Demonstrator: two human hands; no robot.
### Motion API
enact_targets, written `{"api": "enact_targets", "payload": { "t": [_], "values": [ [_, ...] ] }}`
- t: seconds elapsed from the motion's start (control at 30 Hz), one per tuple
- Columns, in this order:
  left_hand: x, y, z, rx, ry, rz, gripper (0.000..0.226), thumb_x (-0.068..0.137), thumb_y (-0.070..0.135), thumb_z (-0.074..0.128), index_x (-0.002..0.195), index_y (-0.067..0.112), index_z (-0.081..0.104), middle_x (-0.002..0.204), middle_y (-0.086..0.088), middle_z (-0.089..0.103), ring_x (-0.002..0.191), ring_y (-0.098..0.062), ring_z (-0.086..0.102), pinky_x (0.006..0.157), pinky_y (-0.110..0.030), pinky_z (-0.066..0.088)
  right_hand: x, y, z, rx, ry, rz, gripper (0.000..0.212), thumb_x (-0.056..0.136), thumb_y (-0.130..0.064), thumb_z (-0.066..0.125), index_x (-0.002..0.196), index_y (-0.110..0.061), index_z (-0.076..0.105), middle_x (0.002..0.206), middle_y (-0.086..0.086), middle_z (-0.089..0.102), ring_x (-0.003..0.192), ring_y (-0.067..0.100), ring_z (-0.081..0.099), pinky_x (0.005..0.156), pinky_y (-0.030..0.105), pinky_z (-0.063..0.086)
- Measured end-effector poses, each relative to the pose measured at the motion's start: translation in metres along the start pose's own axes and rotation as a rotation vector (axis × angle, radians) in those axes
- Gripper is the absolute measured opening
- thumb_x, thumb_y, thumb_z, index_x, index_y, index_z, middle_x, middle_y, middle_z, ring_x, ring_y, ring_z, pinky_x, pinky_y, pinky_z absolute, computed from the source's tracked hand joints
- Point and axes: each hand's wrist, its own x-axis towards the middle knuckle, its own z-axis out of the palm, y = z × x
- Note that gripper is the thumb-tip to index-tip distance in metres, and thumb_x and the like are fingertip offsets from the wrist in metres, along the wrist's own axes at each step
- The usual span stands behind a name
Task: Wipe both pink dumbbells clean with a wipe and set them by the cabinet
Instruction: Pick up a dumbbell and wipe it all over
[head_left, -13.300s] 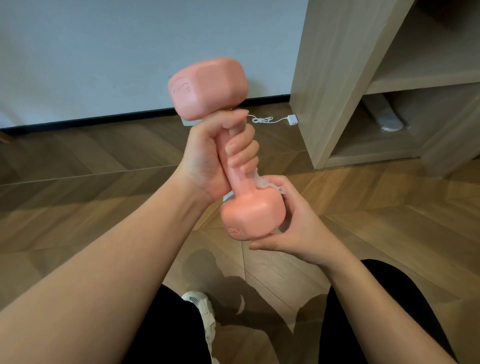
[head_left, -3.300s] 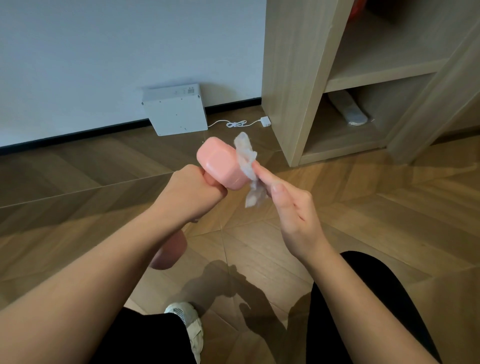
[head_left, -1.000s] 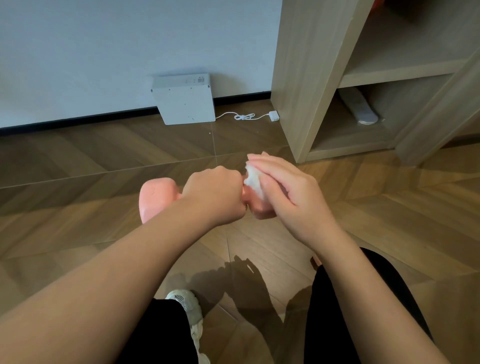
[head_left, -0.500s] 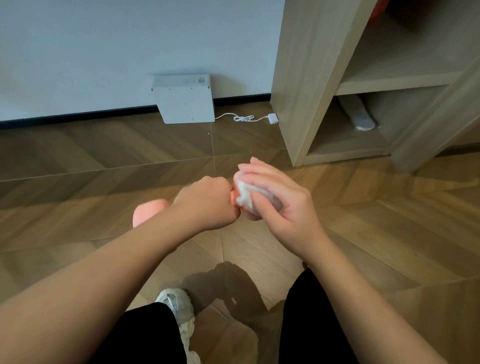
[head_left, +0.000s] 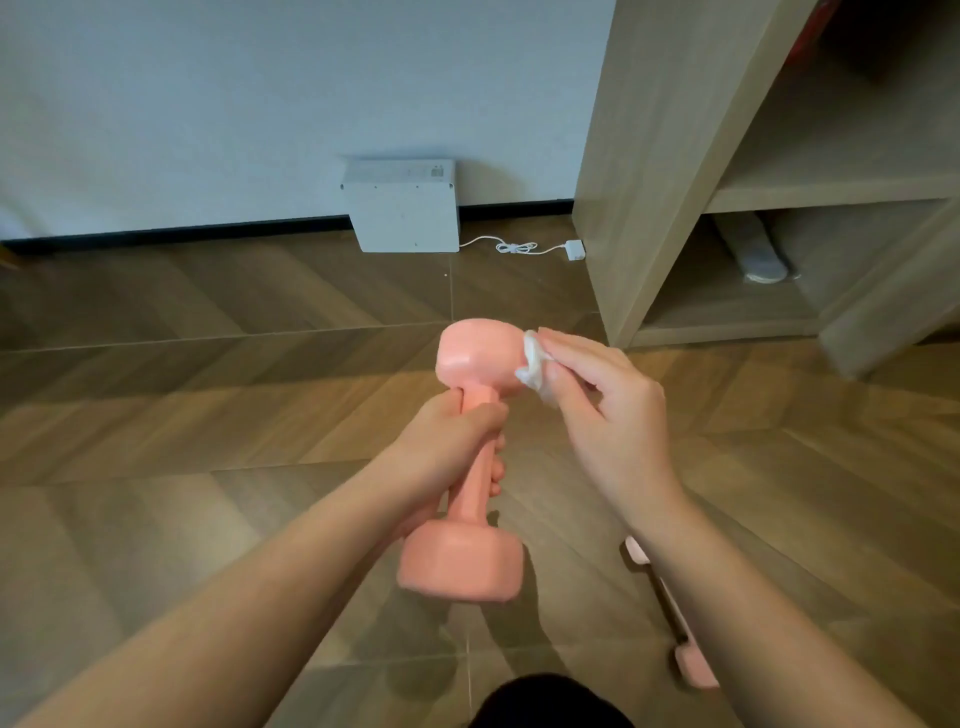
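While the left hand (head_left: 451, 444) grips the pink dumbbell (head_left: 462, 564) upright, the right hand (head_left: 610, 421) pinches a wipe (head_left: 533, 359) against its top.

Looks like a room in a home. Has a brown wood floor (head_left: 208, 415), a plain wall (head_left: 260, 104), a wooden cabinet (head_left: 649, 156) with open shelves, a grey slipper (head_left: 758, 254) on the low shelf, a white box (head_left: 402, 213) with a cord (head_left: 514, 247).

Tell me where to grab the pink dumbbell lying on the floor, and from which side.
Take the dumbbell on the floor by its thin handle, between the two heads, coming down from above. It lies flat, and the wider heads probably keep the handle off the boards, leaving room for fingers.
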Motion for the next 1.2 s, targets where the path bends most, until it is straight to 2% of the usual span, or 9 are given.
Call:
{"api": "enact_targets", "payload": {
  "t": [0.13, 0.27, 0.43, 0.6, 0.73, 0.9, 1.03, 1.13, 1.2],
  "values": [
    [0.003, -0.012, -0.018, -0.119, -0.039, 0.045, 0.010, 0.098, 0.015, 0.049, 0.093, 0.006, 0.052, 0.069, -0.008, 0.056, 0.046, -0.018, 0.055, 0.044, -0.028, 0.047, 0.007, -0.014, 0.014, 0.053, 0.142, -0.021, 0.030, 0.093, -0.002, 0.057, 0.118, -0.013, 0.068, 0.124, -0.002, 0.063, 0.119, 0.013, 0.055, 0.097, 0.033, 0.049],
    [0.003, -0.016, -0.043, -0.225, -0.127, 0.071, 0.012, 0.098, 0.011, 0.044, 0.097, 0.005, 0.054, 0.061, -0.005, 0.056, 0.044, -0.018, 0.054, 0.043, -0.027, 0.047, 0.015, -0.042, 0.047, 0.043, -0.220, -0.150, 0.025, 0.097, -0.012, 0.054, 0.118, -0.011, 0.068, 0.138, 0.001, 0.055, 0.133, 0.006, 0.046, 0.112, 0.027, 0.035],
    [-0.004, -0.011, -0.067, -0.236, -0.189, 0.073, 0.004, 0.091, 0.008, 0.045, 0.092, 0.010, 0.048, 0.060, -0.004, 0.053, 0.042, -0.018, 0.050, 0.044, -0.027, 0.046, 0.033, -0.069, 0.067, 0.060, -0.091, -0.018, 0.012, 0.090, -0.016, 0.065, 0.098, -0.011, 0.072, 0.105, -0.010, 0.070, 0.101, -0.001, 0.062, 0.091, 0.017, 0.046],
    [-0.014, 0.002, -0.072, -0.267, -0.323, 0.125, 0.004, 0.086, 0.010, 0.048, 0.085, 0.006, 0.049, 0.058, -0.005, 0.051, 0.041, -0.018, 0.047, 0.042, -0.025, 0.043, 0.050, -0.084, 0.068, -0.169, -0.348, -0.022, 0.035, 0.099, -0.039, 0.041, 0.124, -0.024, 0.059, 0.120, -0.014, 0.063, 0.112, 0.000, 0.055, 0.098, 0.020, 0.041],
    [-0.018, 0.012, -0.077, -0.334, -0.490, 0.019, 0.015, 0.096, 0.015, 0.040, 0.084, 0.009, 0.047, 0.060, -0.005, 0.047, 0.042, -0.017, 0.042, 0.042, -0.022, 0.040, 0.041, -0.077, 0.046, -0.012, -0.309, 0.038, 0.032, 0.104, -0.035, 0.033, 0.093, -0.044, 0.063, 0.084, -0.024, 0.068, 0.088, -0.004, 0.061, 0.091, 0.032, 0.047],
    [-0.023, 0.024, -0.062, -0.236, -0.496, 0.003, 0.011, 0.097, 0.016, 0.040, 0.088, 0.010, 0.042, 0.060, -0.007, 0.045, 0.040, -0.017, 0.040, 0.042, -0.021, 0.038, 0.057, -0.086, 0.036, -0.028, -0.372, -0.021, 0.045, 0.094, -0.052, 0.036, 0.109, -0.024, 0.069, 0.106, -0.008, 0.071, 0.105, 0.001, 0.061, 0.096, 0.024, 0.045],
    [-0.028, 0.048, -0.058, -0.318, -0.579, 0.007, 0.020, 0.088, 0.027, 0.049, 0.078, 0.010, 0.049, 0.061, -0.006, 0.042, 0.038, -0.015, 0.039, 0.041, -0.020, 0.037, 0.063, -0.087, 0.011, 0.143, -0.380, -0.059, 0.047, 0.098, -0.040, 0.032, 0.125, -0.014, 0.059, 0.081, -0.025, 0.069, 0.092, 0.004, 0.063, 0.092, 0.027, 0.048],
    [-0.028, 0.064, -0.052, -0.339, -0.689, -0.041, 0.023, 0.091, 0.031, 0.044, 0.080, 0.012, 0.051, 0.061, -0.004, 0.041, 0.037, -0.013, 0.039, 0.039, -0.018, 0.037, 0.073, -0.087, -0.005, 0.231, -0.388, -0.049, 0.045, 0.097, -0.036, 0.035, 0.125, -0.011, 0.059, 0.069, -0.025, 0.066, 0.074, -0.006, 0.061, 0.074, 0.011, 0.045],
    [-0.025, 0.071, -0.046, -0.319, -0.747, -0.057, 0.022, 0.090, 0.031, 0.042, 0.084, 0.012, 0.051, 0.061, -0.005, 0.041, 0.037, -0.013, 0.039, 0.039, -0.018, 0.037, 0.083, -0.089, -0.016, 0.248, -0.461, -0.019, 0.047, 0.094, -0.043, 0.042, 0.125, -0.012, 0.059, 0.067, -0.024, 0.065, 0.068, -0.008, 0.061, 0.074, 0.012, 0.047]
  ]
}}
